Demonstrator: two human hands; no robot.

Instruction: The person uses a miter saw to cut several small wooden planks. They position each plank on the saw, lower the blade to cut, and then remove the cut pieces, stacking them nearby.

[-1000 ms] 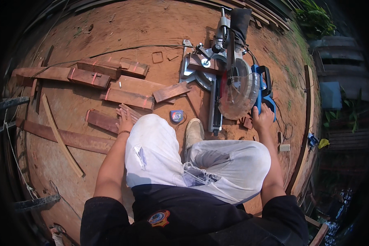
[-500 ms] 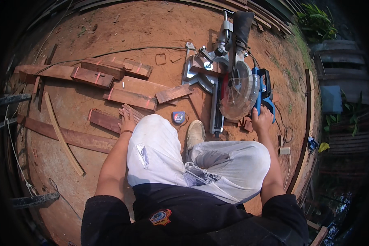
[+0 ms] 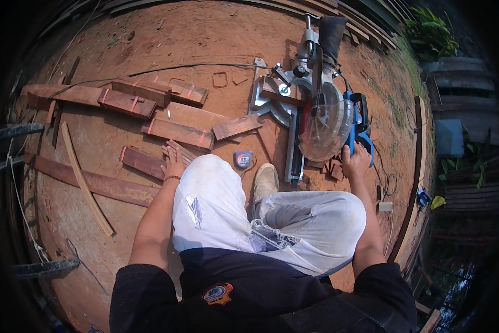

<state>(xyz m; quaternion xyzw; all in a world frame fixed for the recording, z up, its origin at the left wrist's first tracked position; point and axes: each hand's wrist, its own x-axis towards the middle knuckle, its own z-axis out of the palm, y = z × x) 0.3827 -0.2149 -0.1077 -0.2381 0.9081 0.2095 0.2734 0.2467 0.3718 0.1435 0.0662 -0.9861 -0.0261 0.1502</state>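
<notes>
At the right my right hand (image 3: 358, 161) is wrapped round the blue rear of a miter saw (image 3: 324, 125), at its handle. The saw's clear round blade guard is down over its base. A short block of reddish wood (image 3: 281, 90) sits on the saw's bed under a clamp. To the left, beside my knee, my left hand (image 3: 174, 165) lies with fingers stretched out on a stack of thin wood strips (image 3: 180, 150). It grips nothing that I can see. Next to it is a dark red board (image 3: 142, 163).
A blue tape measure (image 3: 243, 159) lies by my shoe (image 3: 265, 180). Several boards bundled with red bands (image 3: 128, 104) are at the left, with a long thin strip (image 3: 83, 175) nearer. Small offcuts (image 3: 335, 169) lie under the saw. A black cable (image 3: 205, 64) crosses the ground.
Both hands keep their places, the right on the saw and the left on the wood. The view has shifted very slightly; nothing else visibly moves.
</notes>
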